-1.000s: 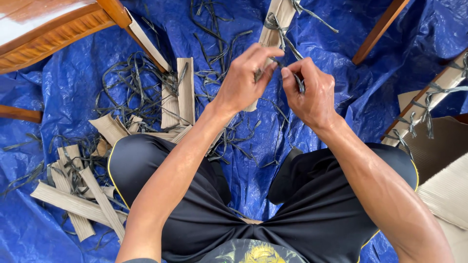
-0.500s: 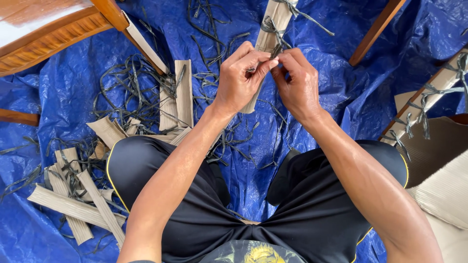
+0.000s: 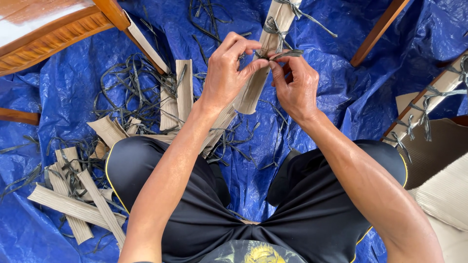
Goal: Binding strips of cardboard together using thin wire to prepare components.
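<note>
Both hands meet in the upper middle of the frame, above a blue tarp. On the viewer's left, the left hand is closed around a long strip of tan corrugated cardboard, its fingertips curled over the top edge and its thumb pressed against the face of the strip. Opposite it, the right hand pinches a thin dark grey strap between thumb and forefinger, right where the strap crosses the cardboard. That strip runs on a slant from the top edge of the frame down towards the centre, and more dark straps are knotted around it higher up.

Below the hands, both forearms reach up from a lap in black shorts with yellow piping, which fills the bottom middle.

Left of the hands, a loose tangle of dark strap offcuts lies on the tarp, with short cardboard pieces beside it. Further down at lower left sits a heap of cut cardboard strips, mixed with more strap scraps.

At upper left is a wooden chair seat. A wooden leg slants through the upper right. Along the right edge another strapped cardboard strip leans beside larger cardboard sheets.
</note>
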